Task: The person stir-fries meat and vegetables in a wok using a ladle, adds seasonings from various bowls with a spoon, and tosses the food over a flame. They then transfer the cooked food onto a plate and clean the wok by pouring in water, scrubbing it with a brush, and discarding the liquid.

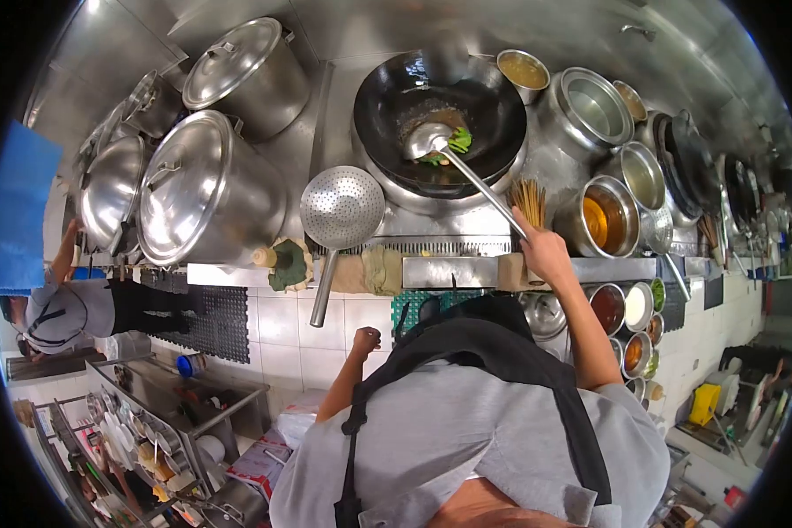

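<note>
My right hand [544, 251] grips the end of a long-handled steel ladle [427, 139]. The ladle's bowl rests inside a black wok [387, 106] on the burner, over brown sauce and a few green vegetable pieces [458, 141]. My left hand [367, 339] is curled into a fist below the counter's front edge, near the white tiled front. Nothing can be seen in it. My grey shirt and black apron fill the bottom of the view.
Large lidded steel pots [207, 189] stand left of the wok, with a perforated skimmer [341, 207] resting on the counter edge. Seasoning bowls and sauce pots [609, 220] line the right side, near a chopstick bundle [528, 201]. Another person [62, 308] works far left beside a dish shelf [150, 422].
</note>
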Demonstrator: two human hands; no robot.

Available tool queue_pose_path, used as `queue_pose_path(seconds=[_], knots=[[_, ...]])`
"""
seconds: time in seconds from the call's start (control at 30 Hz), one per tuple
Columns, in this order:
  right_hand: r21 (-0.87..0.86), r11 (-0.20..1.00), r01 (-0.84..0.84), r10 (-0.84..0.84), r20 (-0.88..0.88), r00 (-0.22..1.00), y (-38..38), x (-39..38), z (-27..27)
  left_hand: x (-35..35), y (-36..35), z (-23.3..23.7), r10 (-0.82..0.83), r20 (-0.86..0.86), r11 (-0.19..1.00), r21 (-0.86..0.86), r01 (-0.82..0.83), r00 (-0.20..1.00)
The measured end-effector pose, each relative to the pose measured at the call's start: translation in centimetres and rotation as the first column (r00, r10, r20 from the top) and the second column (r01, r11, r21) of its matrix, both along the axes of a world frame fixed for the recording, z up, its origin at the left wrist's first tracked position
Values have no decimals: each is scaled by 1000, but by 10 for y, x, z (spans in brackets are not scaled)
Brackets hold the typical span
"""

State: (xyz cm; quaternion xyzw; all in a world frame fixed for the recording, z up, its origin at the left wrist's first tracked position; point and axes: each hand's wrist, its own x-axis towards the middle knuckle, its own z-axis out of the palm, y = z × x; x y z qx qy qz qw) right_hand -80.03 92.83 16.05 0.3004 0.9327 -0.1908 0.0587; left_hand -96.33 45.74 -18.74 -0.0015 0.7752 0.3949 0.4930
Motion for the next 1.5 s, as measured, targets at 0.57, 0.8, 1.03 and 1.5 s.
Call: queue_pose_path(seconds=[0.57,0.8,1.03,1.5], knots=[[-157,962,224,-270,-406,873,-32,61,-9,-22,48,5,-146,-20,989,33,147,989],[-914,401,67,-695,-256,672,-98,194,34,13,37,1,-330,-3,944,-16,330,944],[-948,-154,-279,-974,98,204,-265,395,46,77,-13,-50,-692,-170,703,58,709,701],[-574,145,806,-986,-156,66,-453,529,12,192,88,22,-797,38,603,0,798,603]])
